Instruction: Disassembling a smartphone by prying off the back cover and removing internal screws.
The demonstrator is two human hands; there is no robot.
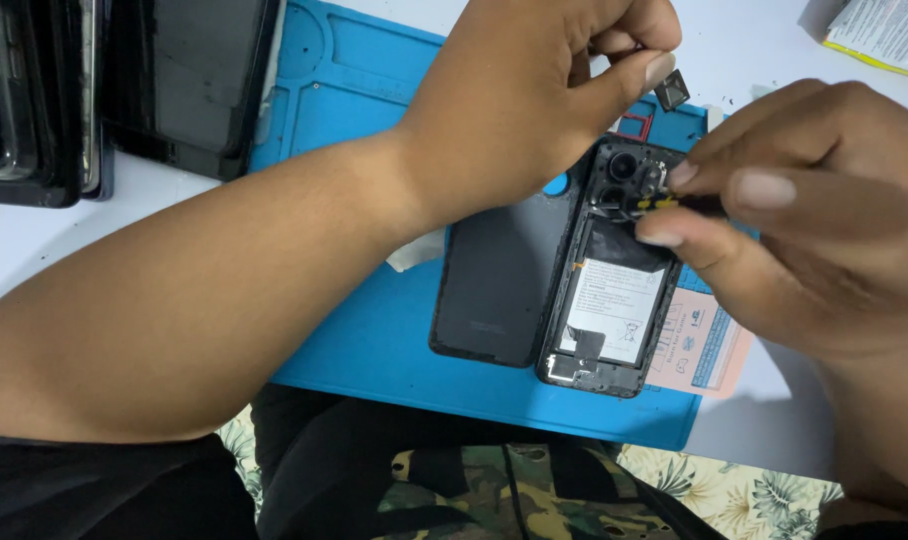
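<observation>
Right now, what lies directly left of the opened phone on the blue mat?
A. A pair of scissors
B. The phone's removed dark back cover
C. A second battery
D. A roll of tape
B: the dark back cover lies flat on the blue mat, edge to edge with the opened phone, whose battery shows.

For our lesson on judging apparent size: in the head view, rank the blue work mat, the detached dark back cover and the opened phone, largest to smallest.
1. blue work mat
2 and 3. detached back cover and opened phone: look alike, not ranked.
</observation>
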